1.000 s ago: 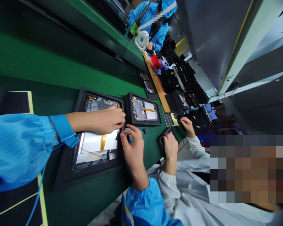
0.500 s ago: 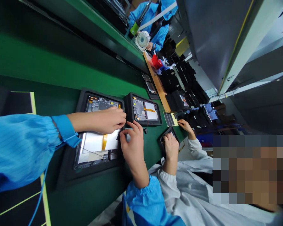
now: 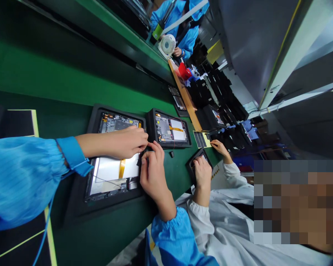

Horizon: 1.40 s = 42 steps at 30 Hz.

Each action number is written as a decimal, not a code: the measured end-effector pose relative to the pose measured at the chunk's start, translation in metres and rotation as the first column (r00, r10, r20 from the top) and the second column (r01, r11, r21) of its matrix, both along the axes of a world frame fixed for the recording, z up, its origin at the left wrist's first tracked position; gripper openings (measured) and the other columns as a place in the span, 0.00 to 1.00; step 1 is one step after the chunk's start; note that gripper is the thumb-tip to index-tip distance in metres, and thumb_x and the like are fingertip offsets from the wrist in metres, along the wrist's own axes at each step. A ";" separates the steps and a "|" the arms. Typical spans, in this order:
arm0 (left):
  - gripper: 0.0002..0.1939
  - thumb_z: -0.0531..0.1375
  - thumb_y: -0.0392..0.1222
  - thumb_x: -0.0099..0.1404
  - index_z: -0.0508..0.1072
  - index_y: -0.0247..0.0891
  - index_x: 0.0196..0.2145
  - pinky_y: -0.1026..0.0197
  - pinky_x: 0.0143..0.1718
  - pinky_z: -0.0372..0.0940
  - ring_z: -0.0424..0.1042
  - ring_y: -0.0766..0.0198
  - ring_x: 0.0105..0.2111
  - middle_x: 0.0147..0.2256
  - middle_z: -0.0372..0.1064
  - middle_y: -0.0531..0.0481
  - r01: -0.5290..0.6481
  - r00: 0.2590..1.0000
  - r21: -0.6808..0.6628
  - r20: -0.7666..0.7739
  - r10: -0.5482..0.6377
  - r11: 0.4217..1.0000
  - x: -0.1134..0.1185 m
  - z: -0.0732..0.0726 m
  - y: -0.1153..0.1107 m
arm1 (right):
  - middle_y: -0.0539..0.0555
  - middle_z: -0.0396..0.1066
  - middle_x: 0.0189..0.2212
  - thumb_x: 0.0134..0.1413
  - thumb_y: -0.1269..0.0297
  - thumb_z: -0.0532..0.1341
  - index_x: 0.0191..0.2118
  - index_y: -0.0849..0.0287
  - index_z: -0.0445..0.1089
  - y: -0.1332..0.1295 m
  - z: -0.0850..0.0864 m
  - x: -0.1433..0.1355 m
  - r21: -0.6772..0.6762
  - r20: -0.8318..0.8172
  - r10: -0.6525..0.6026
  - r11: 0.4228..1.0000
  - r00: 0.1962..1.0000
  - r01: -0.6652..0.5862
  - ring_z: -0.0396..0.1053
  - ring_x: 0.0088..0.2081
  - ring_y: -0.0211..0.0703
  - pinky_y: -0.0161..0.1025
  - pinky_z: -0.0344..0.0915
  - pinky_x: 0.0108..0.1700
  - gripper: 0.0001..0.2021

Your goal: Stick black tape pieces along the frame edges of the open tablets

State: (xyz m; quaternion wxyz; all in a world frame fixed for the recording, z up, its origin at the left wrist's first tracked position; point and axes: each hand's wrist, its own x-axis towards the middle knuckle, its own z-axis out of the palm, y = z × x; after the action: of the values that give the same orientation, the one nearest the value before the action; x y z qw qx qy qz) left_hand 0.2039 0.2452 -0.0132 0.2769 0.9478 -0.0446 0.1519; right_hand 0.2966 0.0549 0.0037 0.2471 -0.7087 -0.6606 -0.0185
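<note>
An opened tablet-like device with circuit board, silver battery area and orange ribbon lies in a black foam tray. My left hand reaches across it from the left, fingers curled together at the device's right edge; what they pinch is too small to name. At that same edge my right hand has its thumb and fingers drawn together, fingertips almost touching the left ones. Whatever it holds is hidden. A thin dark wire crosses the lower part of the device.
Beyond stands a second tray with an open device; a small black piece lies nearby. A co-worker's hands work at another device on the right. Black sheets with yellow edges lie at left. A fan stands across the bench.
My right thumb has drawn closer to the fingers and the hand has shifted slightly left. My left hand stays nearly in place. The view has shifted a little.
</note>
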 end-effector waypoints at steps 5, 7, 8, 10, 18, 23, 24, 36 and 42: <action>0.12 0.58 0.33 0.73 0.73 0.37 0.30 0.53 0.44 0.57 0.67 0.55 0.38 0.34 0.71 0.46 0.018 1.000 -0.026 0.000 -0.018 1.000 0.000 -0.002 0.001 | 0.66 0.70 0.58 0.69 0.74 0.54 0.42 0.54 0.65 0.003 0.001 0.005 -0.035 -0.017 -0.017 0.999 1.000 0.016 0.61 0.69 0.55 0.64 0.63 0.71 0.07; 0.11 0.59 0.32 0.72 0.73 0.37 0.30 0.53 0.44 0.57 0.67 0.55 0.38 0.34 0.71 0.46 0.016 1.000 -0.032 -0.001 -0.016 0.999 0.000 -0.002 0.000 | 0.65 0.71 0.58 0.68 0.73 0.55 0.41 0.54 0.67 0.007 0.000 0.006 -0.045 -0.011 -0.027 0.999 1.000 0.027 0.63 0.68 0.55 0.63 0.64 0.70 0.07; 0.11 0.59 0.32 0.71 0.73 0.37 0.30 0.53 0.44 0.57 0.67 0.55 0.38 0.34 0.71 0.46 0.015 1.000 -0.029 0.000 -0.015 0.999 0.000 -0.003 0.000 | 0.65 0.72 0.58 0.68 0.73 0.55 0.41 0.54 0.67 0.009 0.000 0.006 -0.048 -0.008 -0.038 0.998 0.999 0.038 0.64 0.67 0.55 0.63 0.65 0.70 0.07; 0.11 0.58 0.31 0.71 0.73 0.37 0.30 0.53 0.43 0.56 0.67 0.55 0.38 0.34 0.71 0.46 0.018 1.000 -0.015 0.001 -0.018 1.000 0.000 -0.003 0.000 | 0.64 0.73 0.57 0.67 0.72 0.56 0.40 0.54 0.69 0.013 -0.001 0.006 -0.050 -0.004 -0.063 0.997 0.998 0.063 0.65 0.66 0.56 0.63 0.65 0.69 0.07; 0.11 0.57 0.34 0.72 0.73 0.38 0.31 0.53 0.42 0.56 0.67 0.55 0.38 0.34 0.71 0.46 0.020 1.000 -0.048 0.023 -0.019 0.999 0.000 -0.006 0.001 | 0.60 0.79 0.50 0.71 0.68 0.57 0.43 0.54 0.76 0.004 0.003 -0.003 0.105 -0.219 -0.149 0.979 0.964 0.175 0.75 0.58 0.53 0.56 0.71 0.63 0.10; 0.12 0.57 0.34 0.73 0.74 0.38 0.30 0.53 0.43 0.56 0.67 0.55 0.39 0.34 0.71 0.46 0.029 1.000 -0.070 0.013 -0.029 0.997 0.000 -0.005 0.002 | 0.58 0.80 0.51 0.69 0.68 0.62 0.45 0.51 0.81 -0.007 0.005 -0.010 0.179 -0.180 -0.097 0.975 0.979 0.130 0.75 0.57 0.54 0.56 0.71 0.62 0.09; 0.12 0.57 0.34 0.73 0.74 0.38 0.30 0.53 0.43 0.56 0.67 0.55 0.38 0.34 0.71 0.46 0.026 1.000 -0.070 0.005 -0.026 0.997 0.000 -0.004 0.002 | 0.58 0.80 0.51 0.69 0.68 0.63 0.44 0.51 0.81 -0.007 0.004 -0.010 0.171 -0.174 -0.100 0.977 0.980 0.131 0.75 0.57 0.54 0.56 0.71 0.62 0.08; 0.11 0.57 0.33 0.73 0.72 0.38 0.31 0.53 0.43 0.55 0.66 0.55 0.37 0.33 0.70 0.48 0.036 0.999 -0.076 0.043 -0.032 0.996 -0.001 -0.008 0.003 | 0.57 0.75 0.44 0.66 0.69 0.60 0.39 0.53 0.69 0.015 -0.008 -0.009 0.064 -0.181 -0.254 0.961 0.950 0.269 0.70 0.52 0.53 0.53 0.69 0.58 0.03; 0.10 0.58 0.34 0.73 0.74 0.37 0.32 0.53 0.45 0.57 0.67 0.54 0.39 0.35 0.71 0.46 0.007 0.999 -0.034 -0.048 -0.009 0.999 0.000 -0.002 0.001 | 0.60 0.78 0.52 0.72 0.68 0.56 0.48 0.54 0.76 0.000 -0.007 -0.016 0.093 -0.228 -0.182 0.974 0.957 0.207 0.73 0.57 0.52 0.53 0.72 0.61 0.10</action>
State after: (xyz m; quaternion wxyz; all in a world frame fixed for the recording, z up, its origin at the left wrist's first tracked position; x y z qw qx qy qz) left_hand 0.2037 0.2466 -0.0148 0.2945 0.9461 -0.0392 0.1287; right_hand 0.2807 0.0549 -0.0031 0.3557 -0.7525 -0.5543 -0.0031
